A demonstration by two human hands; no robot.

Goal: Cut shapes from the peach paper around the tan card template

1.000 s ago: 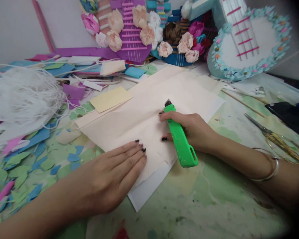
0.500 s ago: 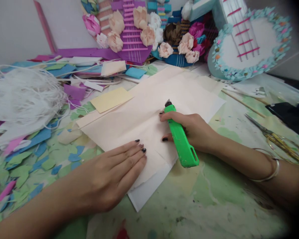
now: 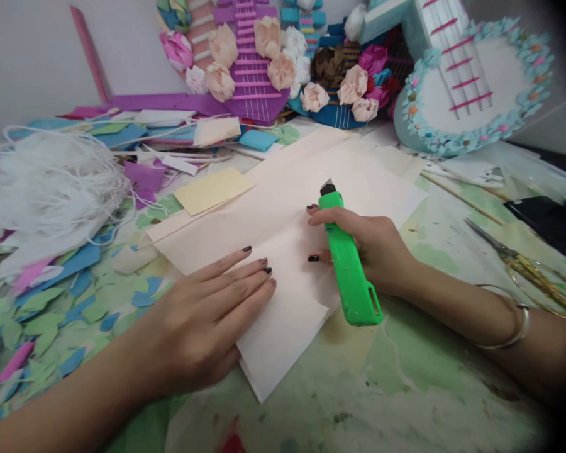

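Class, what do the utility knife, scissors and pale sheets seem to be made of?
Utility knife: probably plastic body, smooth and bright green; its grey blade seems metal. Scissors: apparently metal, from their golden shine. Pale sheets: likely matte paper, given creases and thin edges.

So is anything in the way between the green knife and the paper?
Nothing I can see. The right hand holds the green knife over the paper, with nothing visible between them. The left hand rests on the paper, but off to the left of the knife.
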